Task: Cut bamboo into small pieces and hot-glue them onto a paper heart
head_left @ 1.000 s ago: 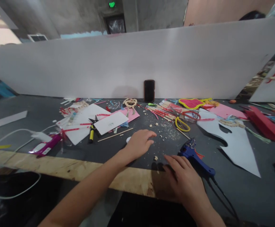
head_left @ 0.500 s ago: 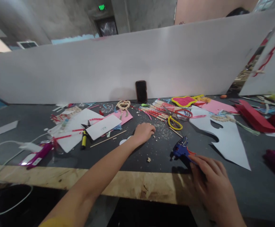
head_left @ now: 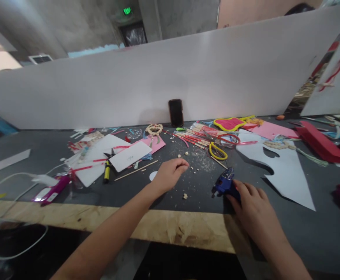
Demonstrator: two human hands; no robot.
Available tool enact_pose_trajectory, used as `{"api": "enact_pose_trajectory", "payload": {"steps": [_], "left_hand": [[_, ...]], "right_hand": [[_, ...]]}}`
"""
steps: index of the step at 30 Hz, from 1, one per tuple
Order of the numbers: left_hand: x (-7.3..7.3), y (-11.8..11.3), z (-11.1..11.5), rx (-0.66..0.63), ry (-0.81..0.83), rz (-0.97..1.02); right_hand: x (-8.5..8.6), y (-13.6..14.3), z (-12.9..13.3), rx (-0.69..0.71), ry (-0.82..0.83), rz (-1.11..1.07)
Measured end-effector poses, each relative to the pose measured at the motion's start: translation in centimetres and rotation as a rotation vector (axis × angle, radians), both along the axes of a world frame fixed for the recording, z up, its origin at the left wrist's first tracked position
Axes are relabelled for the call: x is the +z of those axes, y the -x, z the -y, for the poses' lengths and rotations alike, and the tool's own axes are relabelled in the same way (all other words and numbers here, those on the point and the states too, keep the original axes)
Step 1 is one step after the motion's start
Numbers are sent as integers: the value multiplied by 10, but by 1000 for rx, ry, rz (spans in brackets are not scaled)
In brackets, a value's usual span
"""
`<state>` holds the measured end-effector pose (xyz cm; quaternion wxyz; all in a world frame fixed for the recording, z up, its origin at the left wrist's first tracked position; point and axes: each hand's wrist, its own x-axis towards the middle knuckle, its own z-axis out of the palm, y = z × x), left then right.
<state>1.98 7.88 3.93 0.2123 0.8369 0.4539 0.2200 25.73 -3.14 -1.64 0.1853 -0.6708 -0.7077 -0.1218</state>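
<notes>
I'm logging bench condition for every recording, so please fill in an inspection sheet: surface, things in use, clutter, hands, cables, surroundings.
Surface: dark tabletop with a bare wooden front edge; pale crumbs scattered mid-table.
Things in use: blue glue gun, held; small pale pieces lying loose.
Clutter: yellow-and-black pliers, a thin stick, a cut white sheet, a red box.
Hands: right hand, fingers around the glue gun's handle; left hand, fingers curled, contents unclear.
Cables: white cable at left, looping below the front edge; glue gun cord, nothing seen.
Surroundings: pale panel behind, phone standing before it.
</notes>
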Motion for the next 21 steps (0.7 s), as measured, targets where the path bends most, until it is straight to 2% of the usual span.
{"api": "enact_pose_trajectory", "payload": {"steps": [2,5,9,12,17,21], "left_hand": [[0,6,14,24,93,143],[-4,12,29,86,207,290],[-11,17,40,154,347,448],[-15,18,45,163,436,572],[-22,18,51,150,502,725],[-25,17,55,190,544,826]], "right_hand": [[3,1,-1,-6,42,-60],[13,2,4,-89,46,-282],[30,4,17,-187,-3,-617],[37,11,27,-223,47,-776],[32,33,42,-130,160,-1091],[24,48,50,-90,205,-1275]]}}
